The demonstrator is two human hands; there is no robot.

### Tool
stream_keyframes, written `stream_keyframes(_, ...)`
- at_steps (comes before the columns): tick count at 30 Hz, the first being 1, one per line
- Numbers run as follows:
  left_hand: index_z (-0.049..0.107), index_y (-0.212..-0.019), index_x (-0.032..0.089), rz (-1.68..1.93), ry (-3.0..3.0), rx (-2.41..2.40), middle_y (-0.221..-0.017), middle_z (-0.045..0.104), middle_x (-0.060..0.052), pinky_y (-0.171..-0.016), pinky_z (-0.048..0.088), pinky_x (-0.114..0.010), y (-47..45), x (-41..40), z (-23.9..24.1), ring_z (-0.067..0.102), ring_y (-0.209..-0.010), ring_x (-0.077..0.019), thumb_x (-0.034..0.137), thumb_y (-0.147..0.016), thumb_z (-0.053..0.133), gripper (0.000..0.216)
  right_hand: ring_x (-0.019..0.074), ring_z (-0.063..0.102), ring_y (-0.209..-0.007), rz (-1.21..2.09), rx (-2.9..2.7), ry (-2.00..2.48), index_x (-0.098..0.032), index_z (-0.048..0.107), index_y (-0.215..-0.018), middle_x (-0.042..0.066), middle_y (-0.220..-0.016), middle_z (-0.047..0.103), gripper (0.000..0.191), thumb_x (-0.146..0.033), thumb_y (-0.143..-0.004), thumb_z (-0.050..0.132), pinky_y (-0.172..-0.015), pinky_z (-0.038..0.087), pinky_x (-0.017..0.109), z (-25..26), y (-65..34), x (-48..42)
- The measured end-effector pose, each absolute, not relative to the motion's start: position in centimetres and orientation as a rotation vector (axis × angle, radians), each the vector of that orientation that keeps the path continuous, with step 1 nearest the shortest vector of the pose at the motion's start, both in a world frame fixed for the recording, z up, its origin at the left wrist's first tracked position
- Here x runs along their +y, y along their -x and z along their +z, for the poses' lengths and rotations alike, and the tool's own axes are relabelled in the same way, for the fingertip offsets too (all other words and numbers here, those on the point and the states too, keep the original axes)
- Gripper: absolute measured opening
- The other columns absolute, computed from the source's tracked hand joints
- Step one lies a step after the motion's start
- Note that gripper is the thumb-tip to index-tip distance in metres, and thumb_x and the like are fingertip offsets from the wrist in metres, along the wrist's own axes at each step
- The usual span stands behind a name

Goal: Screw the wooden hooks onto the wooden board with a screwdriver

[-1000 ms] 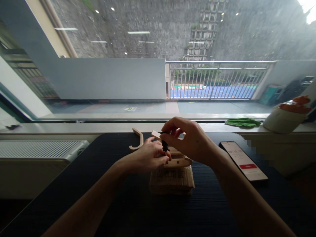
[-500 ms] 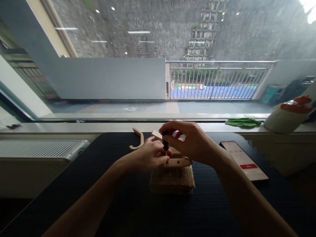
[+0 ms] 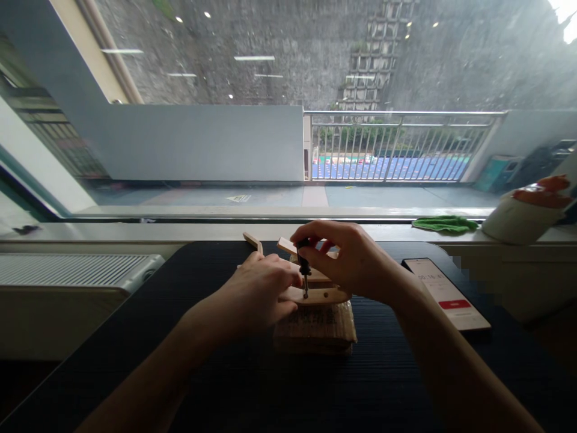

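Observation:
A small black-handled screwdriver [image 3: 305,263] stands nearly upright in the pinched fingers of my right hand [image 3: 354,258]. Its tip meets a screw in a pale wooden piece [image 3: 336,296] with a rounded right end and a hole further right. My left hand [image 3: 259,287] is closed around that piece's left end, which it partly hides. Under the wood is a brown wrapped block [image 3: 315,329] with dark markings. Other wooden parts lie behind my right hand, partly covered. Beyond my left hand, a bent wooden part [image 3: 253,242] shows only its upper end.
A phone [image 3: 448,294] with a timer on its screen lies to the right on the dark table [image 3: 374,379]. On the windowsill [image 3: 216,232] are a green cloth [image 3: 444,224] and a white container [image 3: 518,219]. A radiator [image 3: 76,270] stands at the left.
My left hand has moved left and down from the screwdriver tip to the wood's left end, uncovering the shaft and screw. It now covers more of the bent part. My right hand stays almost in place.

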State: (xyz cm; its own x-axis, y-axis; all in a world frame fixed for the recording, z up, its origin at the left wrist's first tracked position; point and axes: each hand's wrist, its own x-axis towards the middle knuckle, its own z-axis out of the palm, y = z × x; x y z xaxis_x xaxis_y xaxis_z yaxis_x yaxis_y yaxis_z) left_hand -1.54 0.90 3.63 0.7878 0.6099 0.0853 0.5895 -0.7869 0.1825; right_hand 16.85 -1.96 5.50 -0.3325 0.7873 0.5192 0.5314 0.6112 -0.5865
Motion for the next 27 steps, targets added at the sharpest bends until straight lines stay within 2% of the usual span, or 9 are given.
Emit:
stream_keyframes(4, 0.063, -0.077, 0.021, 0.164, -2.891, 0.995, -0.082, 0.060, -0.002, -0.084, 0.034, -0.040, 1.3, 1.0, 3.1, 0.052, -0.080, -0.0192, 0.026, -0.077, 0.052, 0.011, 0.0095, 0.056, -0.072, 0.383, -2.030, 1.033, -0.021, 0.063, -0.096, -0.001, -0.085, 0.065, 0.022, -0.012, -0.081, 0.050, -0.065, 0.041, 0.022, 5.6, -16.9, -2.0)
stream_keyframes(8, 0.061, -0.072, 0.021, 0.156, -2.926, 1.007, -0.075, 0.059, -0.001, -0.085, 0.032, -0.042, 1.0, 1.0, 3.0, 0.052, -0.075, -0.0184, 0.026, -0.082, 0.047, 0.018, 0.0095, 0.056, -0.072, 0.383, -2.028, 1.029, -0.021, 0.063, -0.097, 0.000, -0.086, 0.065, 0.023, -0.012, -0.081, 0.050, -0.065, 0.042, 0.022, 5.5, -16.9, -1.9)
stream_keyframes(14, 0.061, -0.071, 0.020, 0.161, -2.948, 1.010, -0.074, 0.059, -0.001, -0.089, 0.029, -0.044, 0.8, 0.9, 2.9, 0.051, -0.075, -0.0180, 0.026, -0.083, 0.045, 0.020, 0.0090, 0.056, -0.072, 0.381, -2.025, 1.007, -0.021, 0.063, -0.097, -0.001, -0.084, 0.065, 0.023, -0.012, -0.081, 0.050, -0.065, 0.041, 0.022, 5.6, -16.9, -1.9)
stream_keyframes(19, 0.062, -0.072, 0.021, 0.191, -2.893, 1.013, -0.075, 0.060, -0.001, -0.087, 0.032, -0.043, 0.8, 0.8, 3.1, 0.053, -0.076, -0.0183, 0.027, -0.082, 0.046, 0.019, 0.0091, 0.056, -0.072, 0.380, -2.025, 1.018, -0.021, 0.063, -0.097, -0.001, -0.083, 0.065, 0.022, -0.012, -0.081, 0.050, -0.065, 0.041, 0.022, 5.7, -16.9, -2.0)
stream_keyframes(23, 0.064, -0.085, 0.020, 0.295, -2.646, 1.037, -0.086, 0.063, -0.003, -0.075, 0.041, -0.032, 1.0, 1.5, 3.8, 0.056, -0.081, -0.0189, 0.031, -0.077, 0.053, 0.017, 0.0100, 0.057, -0.074, 0.384, -2.029, 1.014, -0.021, 0.063, -0.096, -0.001, -0.083, 0.065, 0.021, -0.014, -0.081, 0.051, -0.065, 0.042, 0.022, 5.7, -16.9, -1.9)
stream_keyframes(27, 0.064, -0.084, 0.018, 0.190, -2.340, 0.935, -0.078, 0.063, -0.001, -0.058, 0.042, -0.024, 0.8, 2.6, 4.3, 0.056, -0.067, -0.0139, 0.034, -0.077, 0.052, 0.021, 0.0106, 0.058, -0.074, 0.415, -2.031, 1.030, -0.021, 0.063, -0.095, 0.000, -0.083, 0.065, 0.020, -0.015, -0.081, 0.051, -0.065, 0.043, 0.022, 5.8, -17.1, -1.9)
